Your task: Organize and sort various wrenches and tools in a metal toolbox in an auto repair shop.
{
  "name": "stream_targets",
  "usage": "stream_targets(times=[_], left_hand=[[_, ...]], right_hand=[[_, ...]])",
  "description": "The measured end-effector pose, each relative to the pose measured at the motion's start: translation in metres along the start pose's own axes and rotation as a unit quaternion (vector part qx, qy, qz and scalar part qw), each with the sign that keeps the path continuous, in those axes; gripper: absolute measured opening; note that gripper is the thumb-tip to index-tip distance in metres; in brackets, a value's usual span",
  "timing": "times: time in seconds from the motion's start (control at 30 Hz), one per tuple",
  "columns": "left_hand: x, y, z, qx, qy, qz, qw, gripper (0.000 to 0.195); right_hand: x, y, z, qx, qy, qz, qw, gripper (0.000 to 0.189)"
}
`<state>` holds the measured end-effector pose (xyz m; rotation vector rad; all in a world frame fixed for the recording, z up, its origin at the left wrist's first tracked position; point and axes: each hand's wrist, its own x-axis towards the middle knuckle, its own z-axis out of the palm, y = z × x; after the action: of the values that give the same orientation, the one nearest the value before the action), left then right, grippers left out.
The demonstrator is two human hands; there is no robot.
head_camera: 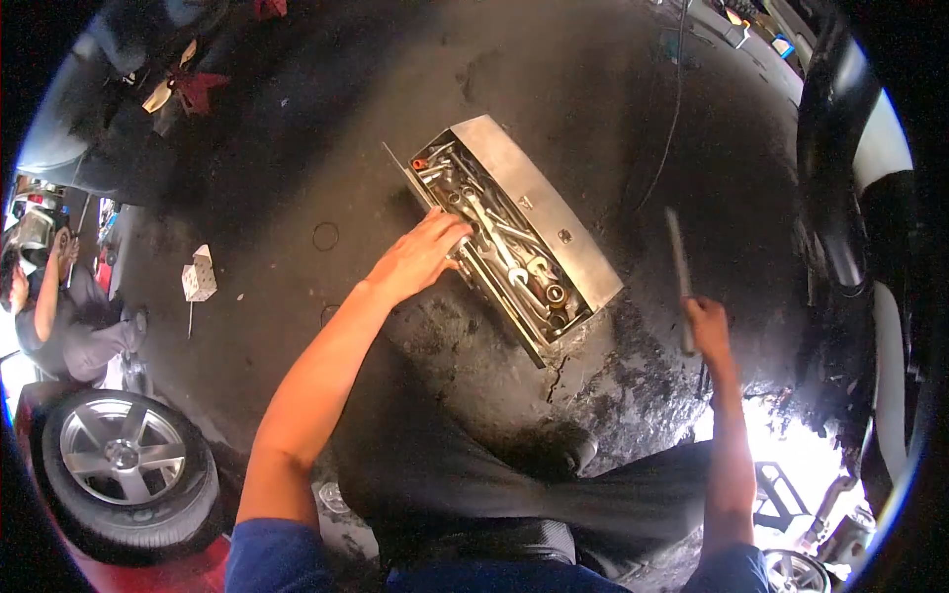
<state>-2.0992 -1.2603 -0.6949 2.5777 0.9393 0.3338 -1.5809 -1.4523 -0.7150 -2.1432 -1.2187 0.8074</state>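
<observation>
An open metal toolbox (537, 211) lies slantwise on the dark floor before me. Inside are combination wrenches (517, 276), other metal hand tools and a small orange piece (420, 164). My left hand (422, 252) grips the toolbox's left edge, with the fingers curled over it. A shiny bit shows under the fingertips, too covered to name. To the right of the box, my right hand (708, 326) is closed around a long, thin metal tool (678, 248). Its upper end points away from me and is blurred, so its exact kind is unclear.
A wheel with a tyre (122, 456) stands on a red surface at lower left. On the floor are a small white carton (199, 276) and a thin ring (325, 236). A cable (676, 111) trails at upper right. Another person (67, 319) sits at far left.
</observation>
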Motion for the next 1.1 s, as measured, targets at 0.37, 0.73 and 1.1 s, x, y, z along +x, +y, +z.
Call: stream_targets(times=[0.37,0.73,1.1], left_hand=[[-0.007,-0.005,0.008,-0.002,0.061,0.036,0.997,0.059],[0.001,-0.016,0.018,0.018,0.048,0.047,0.998,0.060],[0.141,-0.013,0.069,-0.187,-0.021,-0.025,0.982,0.060]], right_hand=[[0.006,-0.186,0.218,-0.225,-0.136,-0.309,0.914,0.041],[0.015,-0.170,0.209,-0.212,-0.061,-0.206,0.953,0.042],[-0.044,-0.126,0.073,-0.015,0.168,-0.080,0.982,0.028]])
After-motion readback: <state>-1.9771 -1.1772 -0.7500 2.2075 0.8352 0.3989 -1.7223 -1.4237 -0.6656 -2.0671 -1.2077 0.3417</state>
